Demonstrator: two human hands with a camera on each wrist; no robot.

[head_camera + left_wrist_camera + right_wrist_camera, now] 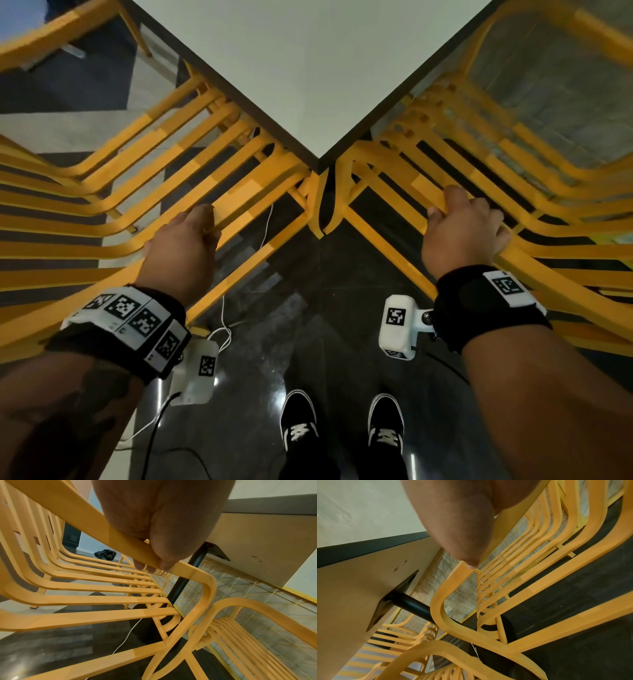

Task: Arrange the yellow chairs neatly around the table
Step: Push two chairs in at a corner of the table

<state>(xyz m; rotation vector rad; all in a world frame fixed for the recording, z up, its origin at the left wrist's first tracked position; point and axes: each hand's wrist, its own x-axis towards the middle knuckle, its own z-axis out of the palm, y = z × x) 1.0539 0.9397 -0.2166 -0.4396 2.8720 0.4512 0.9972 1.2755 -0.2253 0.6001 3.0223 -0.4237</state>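
Left hand [180, 248] curled round a slat of the left chair [102, 212], right hand [462, 233] gripping the right chair [534, 219] likewise, table [308, 68] corner ahead between both grips, chair fronts nearly meeting beneath it, shoes [342, 428] behind

Black wristbands [493, 305] with white square-code tags sit behind both hands. White camera boxes [399, 325] hang beside them. Black shoes [298, 428] have white laces.

Three yellow chairs [164, 164], one table [308, 68], two hands [181, 246].
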